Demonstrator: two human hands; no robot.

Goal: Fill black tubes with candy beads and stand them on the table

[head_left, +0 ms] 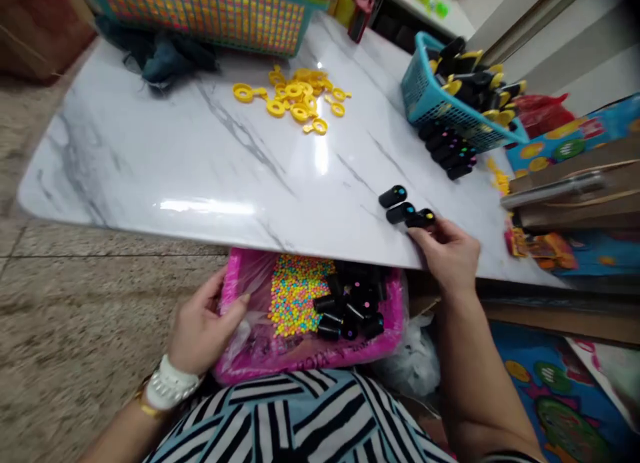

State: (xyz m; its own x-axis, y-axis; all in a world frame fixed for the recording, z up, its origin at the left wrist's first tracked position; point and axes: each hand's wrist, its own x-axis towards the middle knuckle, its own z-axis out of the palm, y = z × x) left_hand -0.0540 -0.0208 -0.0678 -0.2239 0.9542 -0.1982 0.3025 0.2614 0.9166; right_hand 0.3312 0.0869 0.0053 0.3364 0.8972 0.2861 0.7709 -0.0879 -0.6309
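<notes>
My left hand [205,326] is wrapped round the left rim of a pink plastic-lined basket [235,363], its thumb over the edge. Small multicoloured candy balls [297,293] fill the basket's middle, and several black cylinders [350,309] lie at its right side. At the table's front edge, my right hand [450,253] pinches a black cylinder [423,218] with a yellow dot in its end. Two more black cylinders [397,204] with blue dots lie on the table just beside it.
Yellow ring-shaped pieces [300,96] are heaped on the marbled table [210,163]. A blue basket [425,89] of black-and-yellow pieces stands at the right, with a row of black cylinders [447,149] before it. At the back are a colourful lattice basket [210,19] and dark cloth [165,56].
</notes>
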